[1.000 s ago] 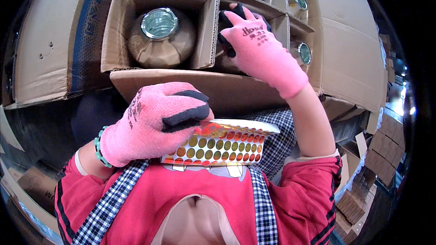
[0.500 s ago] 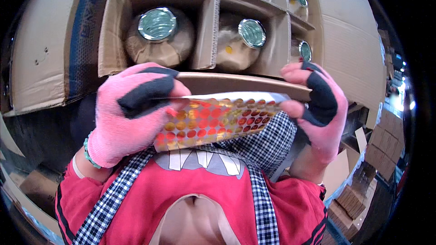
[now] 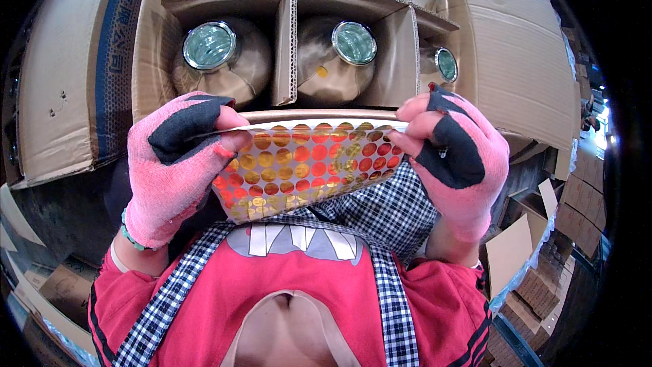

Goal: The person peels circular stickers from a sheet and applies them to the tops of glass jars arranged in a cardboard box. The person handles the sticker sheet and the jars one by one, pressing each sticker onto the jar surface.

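A sheet of round gold and red foil stickers (image 3: 299, 166) is stretched between my two hands, just below the box's near wall. My left hand (image 3: 178, 156), in a pink and black glove with bare fingertips, pinches its upper left corner. At the upper right corner, my right hand (image 3: 451, 156), gloved alike, grips the edge between thumb and fingers. Beyond the sheet, a round glass jar (image 3: 221, 71) with a silvery rim stands in a compartment. The jar beside it (image 3: 336, 68) has a small yellow dot on its shoulder; none shows on the first.
The divided cardboard box (image 3: 288, 41) holds several more jars farther back and along the right. Its flaps spread out left (image 3: 61, 75) and right (image 3: 523, 61). Stacked cartons (image 3: 577, 221) stand at the far right, and an open carton (image 3: 509, 248) sits nearer.
The sheet has tilted so more of its sticker face shows. Both hands have shifted slightly left, and the right fingers have closed onto the sheet's edge. The box appears a little farther left.
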The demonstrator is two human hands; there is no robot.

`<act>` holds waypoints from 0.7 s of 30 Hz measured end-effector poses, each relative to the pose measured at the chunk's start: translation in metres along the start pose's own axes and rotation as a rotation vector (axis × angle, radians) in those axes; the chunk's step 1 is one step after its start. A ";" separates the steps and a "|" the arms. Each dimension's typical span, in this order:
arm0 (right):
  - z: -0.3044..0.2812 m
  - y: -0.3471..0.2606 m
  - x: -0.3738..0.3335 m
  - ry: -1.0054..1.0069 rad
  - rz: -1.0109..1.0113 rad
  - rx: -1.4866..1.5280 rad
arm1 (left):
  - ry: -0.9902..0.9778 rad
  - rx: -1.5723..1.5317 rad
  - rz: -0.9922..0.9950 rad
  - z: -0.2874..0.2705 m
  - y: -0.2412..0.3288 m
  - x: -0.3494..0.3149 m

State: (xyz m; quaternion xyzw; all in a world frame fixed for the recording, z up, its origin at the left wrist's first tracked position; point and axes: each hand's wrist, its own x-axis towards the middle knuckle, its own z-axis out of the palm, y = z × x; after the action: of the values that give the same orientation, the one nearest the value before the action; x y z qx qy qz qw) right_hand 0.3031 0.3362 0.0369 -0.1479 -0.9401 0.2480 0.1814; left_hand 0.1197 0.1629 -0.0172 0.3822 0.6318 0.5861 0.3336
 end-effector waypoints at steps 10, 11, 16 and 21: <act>-0.023 -0.004 0.014 0.030 0.012 0.217 | -0.066 0.239 0.252 -0.003 0.001 0.004; -0.021 -0.004 0.025 -0.023 -0.003 0.242 | -0.092 0.382 0.399 0.004 0.001 0.002; 0.060 -0.022 0.099 -0.388 -0.266 0.120 | -0.463 0.563 0.644 0.025 -0.010 -0.017; 0.128 -0.032 0.118 -0.466 -0.469 -0.200 | -0.403 0.449 0.746 0.023 -0.009 -0.028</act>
State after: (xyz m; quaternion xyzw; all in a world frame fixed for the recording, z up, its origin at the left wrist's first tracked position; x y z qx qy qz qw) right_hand 0.1388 0.3002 -0.0181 0.1157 -0.9843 0.1334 -0.0018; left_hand 0.1529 0.1497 -0.0286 0.7515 0.4852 0.4289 0.1257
